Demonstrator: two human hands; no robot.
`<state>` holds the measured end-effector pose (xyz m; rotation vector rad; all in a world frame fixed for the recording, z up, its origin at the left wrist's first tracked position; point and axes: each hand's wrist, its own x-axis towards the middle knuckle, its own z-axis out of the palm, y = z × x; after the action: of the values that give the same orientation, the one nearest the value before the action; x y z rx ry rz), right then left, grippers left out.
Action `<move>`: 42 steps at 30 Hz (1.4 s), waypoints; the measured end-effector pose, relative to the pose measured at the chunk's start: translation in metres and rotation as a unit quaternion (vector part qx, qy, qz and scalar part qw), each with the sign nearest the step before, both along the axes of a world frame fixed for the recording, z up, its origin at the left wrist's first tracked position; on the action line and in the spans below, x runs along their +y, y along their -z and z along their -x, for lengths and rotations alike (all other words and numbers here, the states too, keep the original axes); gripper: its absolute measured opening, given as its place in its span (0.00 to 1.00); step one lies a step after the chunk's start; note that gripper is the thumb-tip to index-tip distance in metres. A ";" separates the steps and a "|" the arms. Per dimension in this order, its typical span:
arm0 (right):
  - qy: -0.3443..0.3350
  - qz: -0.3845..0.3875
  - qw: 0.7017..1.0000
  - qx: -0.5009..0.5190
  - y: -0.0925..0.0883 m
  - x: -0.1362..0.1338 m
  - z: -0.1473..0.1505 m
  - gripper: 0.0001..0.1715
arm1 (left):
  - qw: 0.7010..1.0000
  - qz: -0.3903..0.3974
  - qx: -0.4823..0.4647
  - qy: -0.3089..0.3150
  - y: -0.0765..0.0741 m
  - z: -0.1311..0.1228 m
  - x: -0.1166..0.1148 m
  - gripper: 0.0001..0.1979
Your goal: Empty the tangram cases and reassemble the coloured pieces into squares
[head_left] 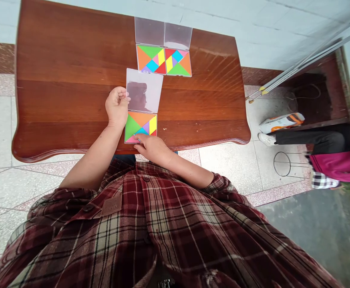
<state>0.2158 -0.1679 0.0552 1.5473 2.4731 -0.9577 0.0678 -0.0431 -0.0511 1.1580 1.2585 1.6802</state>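
A tangram case with a tray of coloured pieces (135, 119) lies near the table's front edge, its clear lid (143, 91) opened away from me. My left hand (117, 106) has its fingers closed on the left edge of that lid. My right hand (153, 149) is at the tray's lower edge, thumb and finger pinching its front right part. Behind the lid, two more tangram cases sit side by side, the left one (151, 59) and the right one (178, 62), both filled with coloured pieces and with clear lids open toward the wall.
The brown wooden table (73, 72) stands against a pale wall. To the right are crutches (283, 76), a white and orange bag (281, 122), a wire stand (282, 164) and a seated person's leg (301, 138).
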 end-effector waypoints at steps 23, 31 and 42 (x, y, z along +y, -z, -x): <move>0.323 -0.215 0.891 0.237 0.072 0.037 -0.103 0.13 | 0.998 0.051 -0.002 -0.049 -0.028 0.000 -0.014 0.07; 0.303 -0.223 0.891 0.255 0.072 0.037 -0.102 0.14 | 0.993 0.096 -0.055 -0.047 -0.047 0.003 -0.017 0.05; 0.310 -0.209 0.888 0.268 0.075 0.037 -0.100 0.15 | 0.970 0.092 -0.051 -0.217 -0.045 0.049 0.032 0.05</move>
<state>0.3157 -0.1309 -0.0202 2.6458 2.7002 -1.0871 0.0188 -0.0110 -0.0065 0.7082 1.6472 1.8547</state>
